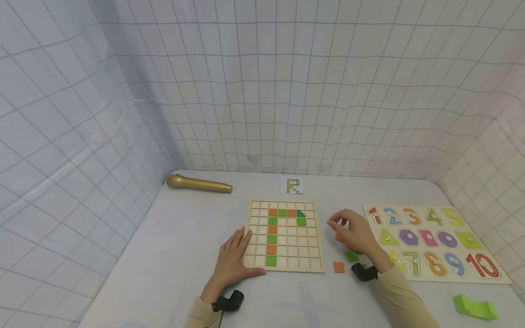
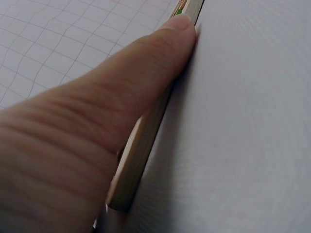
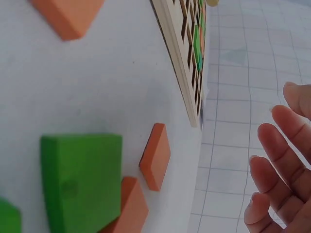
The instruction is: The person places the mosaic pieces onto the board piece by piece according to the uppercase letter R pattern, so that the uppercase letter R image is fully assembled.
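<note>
1. The wooden grid board (image 1: 290, 247) lies flat on the white tabletop (image 1: 172, 255), roughly central: pale wood, raised rim, small square cells divided by thin strips.
2. Orange and green tiles alternate down its left part — an orange tile (image 1: 273, 212) at the far end, a green tile (image 1: 271, 260) at the near end. From that far orange tile a short row goes right: green, orange, then a dark green quarter-round tile (image 1: 301, 213), with another green one just nearer.
3. The board looks about square, so I cannot name a long axis; its sides run near to far, its near edge slightly closer at the right. The tile column points near to far.
4. The left hand (image 1: 234, 261) rests on the board's near-left part, fingers fairly straight along the left edge, thumb against the near edge — touching, not clenched.
5. The right hand (image 1: 355, 231) is just right of the board, its fingers loosely bent and released, above loose tiles (image 1: 351, 256) in orange and green. A single orange square (image 1: 338, 267) lies nearer, beside the board's near-right corner.
</note>
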Demonstrator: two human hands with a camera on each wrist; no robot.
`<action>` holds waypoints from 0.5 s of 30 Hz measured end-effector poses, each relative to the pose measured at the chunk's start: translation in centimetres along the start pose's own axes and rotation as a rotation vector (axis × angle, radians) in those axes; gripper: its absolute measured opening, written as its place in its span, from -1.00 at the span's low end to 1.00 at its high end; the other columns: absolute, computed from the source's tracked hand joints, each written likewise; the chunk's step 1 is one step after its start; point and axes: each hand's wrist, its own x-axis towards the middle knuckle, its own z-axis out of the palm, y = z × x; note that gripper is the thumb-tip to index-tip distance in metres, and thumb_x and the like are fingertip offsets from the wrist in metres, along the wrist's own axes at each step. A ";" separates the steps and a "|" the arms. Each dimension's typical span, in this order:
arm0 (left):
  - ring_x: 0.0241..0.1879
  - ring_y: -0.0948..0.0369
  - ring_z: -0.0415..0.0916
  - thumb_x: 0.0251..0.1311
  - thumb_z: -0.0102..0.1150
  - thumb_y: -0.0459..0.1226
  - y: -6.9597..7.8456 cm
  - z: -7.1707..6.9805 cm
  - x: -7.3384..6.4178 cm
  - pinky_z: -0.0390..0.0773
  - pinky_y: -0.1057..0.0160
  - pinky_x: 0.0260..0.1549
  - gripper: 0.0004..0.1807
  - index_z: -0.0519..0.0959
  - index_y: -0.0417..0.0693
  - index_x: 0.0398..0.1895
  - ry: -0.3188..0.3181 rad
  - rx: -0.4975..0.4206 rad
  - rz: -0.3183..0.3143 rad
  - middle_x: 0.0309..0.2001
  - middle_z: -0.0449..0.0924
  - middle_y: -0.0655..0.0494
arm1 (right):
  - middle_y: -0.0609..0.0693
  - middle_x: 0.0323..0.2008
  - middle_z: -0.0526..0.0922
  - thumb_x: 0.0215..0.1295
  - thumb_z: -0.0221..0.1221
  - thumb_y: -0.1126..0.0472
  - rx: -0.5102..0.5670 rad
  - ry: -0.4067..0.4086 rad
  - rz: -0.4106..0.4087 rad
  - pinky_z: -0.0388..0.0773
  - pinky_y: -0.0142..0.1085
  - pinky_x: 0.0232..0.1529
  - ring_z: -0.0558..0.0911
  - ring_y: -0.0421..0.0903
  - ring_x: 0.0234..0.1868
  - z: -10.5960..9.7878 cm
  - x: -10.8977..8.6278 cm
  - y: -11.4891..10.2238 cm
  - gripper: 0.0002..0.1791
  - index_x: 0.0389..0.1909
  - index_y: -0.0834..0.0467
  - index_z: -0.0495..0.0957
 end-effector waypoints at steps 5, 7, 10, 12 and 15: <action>0.40 -0.06 -0.09 -0.32 0.35 0.36 0.0 0.0 0.0 0.08 -0.17 0.19 0.26 0.15 -0.13 0.44 -0.006 0.006 -0.003 0.44 0.02 -0.13 | -0.19 -0.40 0.57 0.15 0.34 0.16 -0.049 0.056 -0.019 0.40 -0.30 -0.43 0.45 -0.16 -0.37 -1.1 -1.1 0.4 -0.90 -0.36 0.07 0.62; 0.41 -0.04 -0.11 -0.32 0.34 0.37 0.0 -0.1 0.1 0.06 -0.15 0.20 0.27 0.14 -0.11 0.45 -0.019 0.003 -0.013 0.45 -0.01 -0.11 | -0.18 -0.39 0.57 0.12 0.37 0.16 -0.067 0.058 -0.003 0.40 -0.31 -0.43 0.46 -0.15 -0.36 -1.6 -1.7 0.7 -0.86 -0.35 0.09 0.62; 0.42 -0.02 -0.14 -0.32 0.34 0.37 0.0 -0.1 0.1 0.03 -0.14 0.22 0.27 0.11 -0.08 0.46 -0.034 -0.003 -0.025 0.46 -0.03 -0.08 | -0.15 -0.34 0.57 0.08 0.39 0.14 -0.085 0.020 0.039 0.41 -0.29 -0.39 0.46 -0.14 -0.32 -2.3 -2.5 1.2 -0.78 -0.29 0.12 0.61; 0.41 -0.03 -0.13 -0.32 0.34 0.36 0.1 -0.1 0.1 0.04 -0.15 0.22 0.27 0.12 -0.09 0.46 -0.033 -0.002 -0.023 0.46 -0.02 -0.09 | -0.12 -0.31 0.57 0.08 0.40 0.11 -0.093 -0.020 0.067 0.42 -0.26 -0.36 0.46 -0.12 -0.29 -2.8 -2.9 1.4 -0.73 -0.26 0.13 0.61; 0.41 -0.04 -0.11 -0.33 0.36 0.35 0.1 -0.1 0.1 0.05 -0.16 0.21 0.27 0.13 -0.11 0.45 -0.023 -0.003 -0.020 0.45 -0.01 -0.10 | -0.10 -0.29 0.56 0.08 0.39 0.06 -0.108 -0.086 0.113 0.42 -0.23 -0.33 0.45 -0.10 -0.27 -3.5 -3.4 1.4 -0.69 -0.23 0.14 0.60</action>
